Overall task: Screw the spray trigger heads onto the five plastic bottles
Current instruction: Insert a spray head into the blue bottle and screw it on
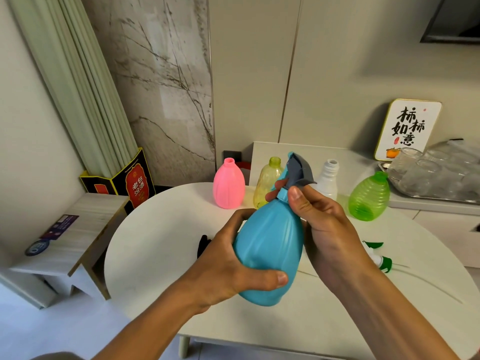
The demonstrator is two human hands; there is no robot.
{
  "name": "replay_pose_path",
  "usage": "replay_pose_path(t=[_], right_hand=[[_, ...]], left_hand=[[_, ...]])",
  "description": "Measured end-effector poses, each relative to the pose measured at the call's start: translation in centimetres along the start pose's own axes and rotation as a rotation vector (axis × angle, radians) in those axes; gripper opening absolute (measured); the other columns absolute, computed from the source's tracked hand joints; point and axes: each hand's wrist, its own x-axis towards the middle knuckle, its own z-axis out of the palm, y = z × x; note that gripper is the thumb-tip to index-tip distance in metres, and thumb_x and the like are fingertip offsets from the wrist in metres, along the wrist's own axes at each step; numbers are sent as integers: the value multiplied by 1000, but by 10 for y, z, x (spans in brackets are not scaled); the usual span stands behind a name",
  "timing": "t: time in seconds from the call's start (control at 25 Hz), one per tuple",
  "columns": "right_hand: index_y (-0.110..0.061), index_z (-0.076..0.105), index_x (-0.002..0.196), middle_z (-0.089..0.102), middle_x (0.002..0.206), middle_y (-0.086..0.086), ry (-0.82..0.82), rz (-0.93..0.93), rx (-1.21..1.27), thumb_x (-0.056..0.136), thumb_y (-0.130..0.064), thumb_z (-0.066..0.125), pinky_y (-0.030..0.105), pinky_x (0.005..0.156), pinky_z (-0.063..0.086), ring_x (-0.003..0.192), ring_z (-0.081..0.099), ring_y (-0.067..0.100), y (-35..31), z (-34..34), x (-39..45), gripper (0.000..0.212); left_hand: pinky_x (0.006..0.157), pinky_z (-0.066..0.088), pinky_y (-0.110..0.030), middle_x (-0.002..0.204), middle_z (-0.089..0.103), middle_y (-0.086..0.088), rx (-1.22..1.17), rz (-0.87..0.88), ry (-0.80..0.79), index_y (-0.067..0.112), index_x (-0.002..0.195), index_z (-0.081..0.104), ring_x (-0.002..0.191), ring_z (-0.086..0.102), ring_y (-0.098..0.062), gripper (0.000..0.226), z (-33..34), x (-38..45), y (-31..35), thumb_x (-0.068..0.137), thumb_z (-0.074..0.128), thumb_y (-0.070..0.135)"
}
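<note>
I hold a blue bottle (270,245) tilted above the round white table (161,229). My left hand (223,266) wraps its belly. My right hand (319,222) pinches the collar of a grey-and-blue trigger head (298,170) sitting on the bottle's neck. Behind stand four open bottles without heads: pink (229,187), yellow (267,181), white (328,178) and green (368,197). A green-and-white trigger head (379,255) lies on the table to the right, partly behind my right wrist. A dark object (203,245) peeks out behind my left hand.
A counter at the back right carries a metal tray (426,197) of upturned glasses and a framed calligraphy sign (407,129). On the left are a low wooden stool (85,229), a black-and-red box (130,183) and pale curtains.
</note>
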Motion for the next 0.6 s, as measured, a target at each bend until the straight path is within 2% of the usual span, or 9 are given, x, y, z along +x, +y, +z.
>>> replay_pose_path(t=[0.24,0.44,0.6], right_hand=[[-13,76,100,78,95,7,29,12,-2,83,-32,69,24,78,55,94,71,19,1,0,-4,27],[-15,76,100,78,97,7,61,43,-21,81,-34,70,27,78,56,93,71,19,4,5,0,28],[-23,73,109,78,99,-5,28,18,-166,81,-37,66,19,75,55,94,70,7,8,24,5,32]], left_hand=[[72,57,-27,109,64,17,4,20,12,48,120,46,101,65,-9,82,4,0,-6,54,92,30],[74,58,-29,109,65,16,36,-6,35,46,122,46,101,65,-10,83,2,1,-8,55,92,30],[80,58,-31,113,61,23,219,29,178,47,123,43,103,61,-3,86,1,5,-8,53,91,42]])
